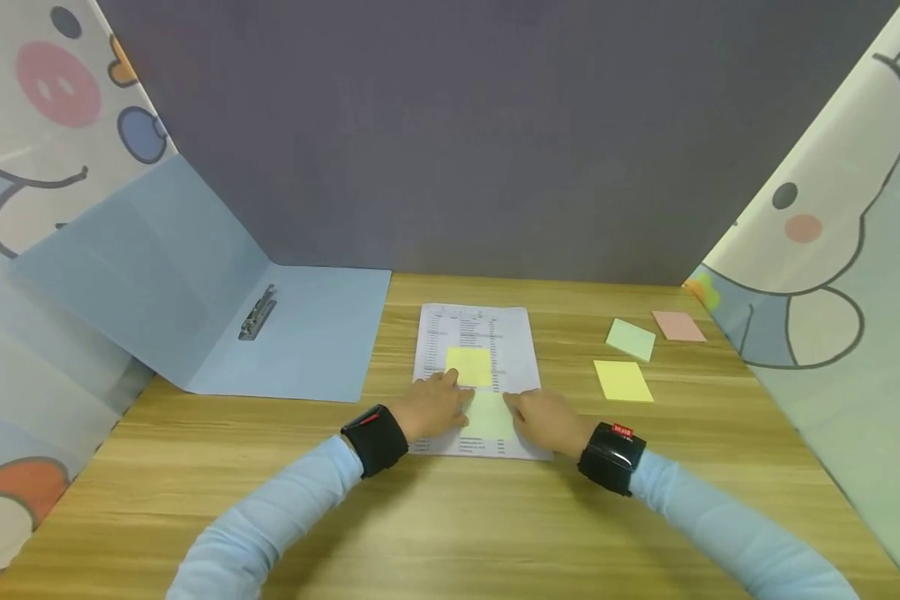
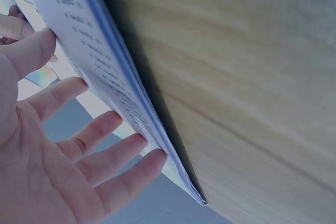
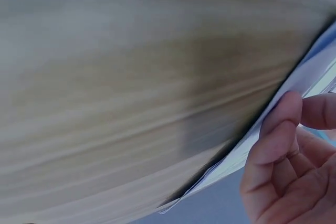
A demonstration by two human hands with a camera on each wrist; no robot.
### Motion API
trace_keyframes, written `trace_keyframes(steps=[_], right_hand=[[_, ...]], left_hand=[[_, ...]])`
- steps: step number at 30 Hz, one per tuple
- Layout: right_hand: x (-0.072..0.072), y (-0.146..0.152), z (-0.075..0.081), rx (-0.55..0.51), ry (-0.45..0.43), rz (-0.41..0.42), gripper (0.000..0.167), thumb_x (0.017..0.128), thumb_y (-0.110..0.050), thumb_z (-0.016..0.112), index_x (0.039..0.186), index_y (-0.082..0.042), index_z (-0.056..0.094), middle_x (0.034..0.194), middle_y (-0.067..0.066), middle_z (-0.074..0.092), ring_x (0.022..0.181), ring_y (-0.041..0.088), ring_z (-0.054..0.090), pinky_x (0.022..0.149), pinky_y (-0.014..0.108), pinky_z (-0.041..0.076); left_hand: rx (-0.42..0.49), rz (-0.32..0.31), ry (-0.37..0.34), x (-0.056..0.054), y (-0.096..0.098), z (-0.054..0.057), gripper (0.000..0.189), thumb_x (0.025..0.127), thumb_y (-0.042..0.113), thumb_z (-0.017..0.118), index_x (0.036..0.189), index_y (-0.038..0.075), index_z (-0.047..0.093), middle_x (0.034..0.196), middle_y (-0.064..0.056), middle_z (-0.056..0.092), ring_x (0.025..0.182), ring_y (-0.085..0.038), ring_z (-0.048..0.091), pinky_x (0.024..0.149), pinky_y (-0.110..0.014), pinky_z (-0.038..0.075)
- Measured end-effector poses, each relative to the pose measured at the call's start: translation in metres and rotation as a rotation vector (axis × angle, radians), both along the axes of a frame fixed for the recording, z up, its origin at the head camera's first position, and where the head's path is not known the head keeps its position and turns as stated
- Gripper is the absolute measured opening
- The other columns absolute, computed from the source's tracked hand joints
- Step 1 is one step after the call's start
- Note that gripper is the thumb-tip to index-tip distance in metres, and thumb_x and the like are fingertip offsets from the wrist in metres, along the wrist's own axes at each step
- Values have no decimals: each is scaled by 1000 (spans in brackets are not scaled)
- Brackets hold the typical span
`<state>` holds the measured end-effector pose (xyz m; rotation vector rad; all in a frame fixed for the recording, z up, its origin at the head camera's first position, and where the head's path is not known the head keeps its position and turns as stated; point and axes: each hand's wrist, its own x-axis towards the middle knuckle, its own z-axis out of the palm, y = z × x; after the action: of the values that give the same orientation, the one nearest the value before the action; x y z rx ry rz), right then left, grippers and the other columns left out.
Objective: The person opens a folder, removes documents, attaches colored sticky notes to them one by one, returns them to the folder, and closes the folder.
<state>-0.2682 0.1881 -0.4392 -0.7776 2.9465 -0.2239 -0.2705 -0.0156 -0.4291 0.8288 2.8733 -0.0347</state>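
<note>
A stack of printed sheets lies on the wooden table. On its middle is a yellow sticky note, with a pale green sticky note just below it. My left hand touches the left side of the green note, its fingers spread loosely over the paper, as the left wrist view also shows. From the other side, my right hand presses its extended index finger at the green note's right edge. In the right wrist view its other fingers are curled. The fingertips' exact contact is partly hidden.
To the left stands an open blue folder with a metal clip. At the right lie a green note, a pink note and a yellow note. A dark panel closes off the back.
</note>
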Motion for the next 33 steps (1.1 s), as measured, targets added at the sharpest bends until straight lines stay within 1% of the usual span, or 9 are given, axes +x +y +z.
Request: trace_keyframes(steps=[3, 8, 10, 13, 17, 21, 24, 28, 33], right_hand=[[1, 2, 0, 8, 23, 2, 35, 88, -12, 55, 122, -3, 58, 64, 1, 53, 46, 9, 36, 44, 21, 29], [1, -2, -2, 28, 71, 35, 35, 87, -11, 55, 121, -7, 60, 81, 3, 65, 53, 10, 42, 47, 22, 32], [2, -4, -2, 28, 81, 54, 35, 87, -11, 56, 122, -10, 60, 82, 3, 66, 55, 11, 43, 49, 23, 33], [3, -6, -2, 42, 93, 78, 36, 88, -12, 55, 124, -13, 58, 74, 2, 62, 55, 11, 43, 50, 24, 35], [4, -7, -3, 75, 133, 100, 37, 89, -14, 55, 126, -16, 57, 75, 3, 63, 56, 10, 43, 51, 25, 37], [6, -5, -2, 98, 155, 117, 36, 88, -15, 57, 123, -13, 59, 77, 5, 64, 55, 10, 42, 49, 24, 36], [7, 0, -2, 94, 144, 126, 34, 87, -14, 58, 121, -9, 60, 79, 5, 65, 57, 9, 43, 51, 23, 36], [8, 8, -1, 67, 125, 122, 32, 88, -14, 57, 119, -6, 61, 88, 7, 68, 61, 8, 46, 56, 23, 39], [7, 13, 0, 19, 95, 94, 33, 89, -18, 57, 117, -2, 62, 94, 11, 68, 62, 8, 47, 57, 23, 40]], left_hand=[[-19, 6, -11, 1, 2, 1, 53, 89, 44, 53, 138, 25, 43, 122, -10, 45, 107, -25, 50, 78, -36, 49], [-53, 13, -51, 5, 6, 3, 54, 91, 46, 48, 141, 31, 34, 139, -17, 34, 125, -37, 39, 90, -47, 45], [-67, 11, -53, 7, 7, 3, 54, 92, 47, 47, 142, 35, 32, 138, -18, 34, 126, -38, 37, 91, -47, 45], [-98, 9, -37, 9, 8, 2, 54, 92, 49, 44, 142, 39, 27, 133, -16, 37, 122, -35, 40, 88, -44, 46], [-108, 12, -26, 9, 8, 3, 54, 92, 50, 44, 142, 40, 27, 133, -15, 36, 122, -33, 40, 88, -42, 46], [-89, -4, -22, 8, 5, 5, 53, 91, 48, 48, 140, 37, 33, 139, -16, 35, 124, -34, 40, 92, -44, 45], [-59, -23, -33, 8, 1, 6, 53, 89, 45, 53, 139, 32, 39, 129, -12, 44, 108, -24, 50, 84, -38, 48], [1, -43, -53, 10, -5, 8, 52, 89, 39, 57, 136, 22, 45, 115, -7, 49, 94, -16, 50, 79, -31, 46], [76, -57, -56, 10, -10, 10, 48, 89, 34, 58, 131, 12, 51, 117, -7, 53, 100, -17, 52, 88, -31, 45]])
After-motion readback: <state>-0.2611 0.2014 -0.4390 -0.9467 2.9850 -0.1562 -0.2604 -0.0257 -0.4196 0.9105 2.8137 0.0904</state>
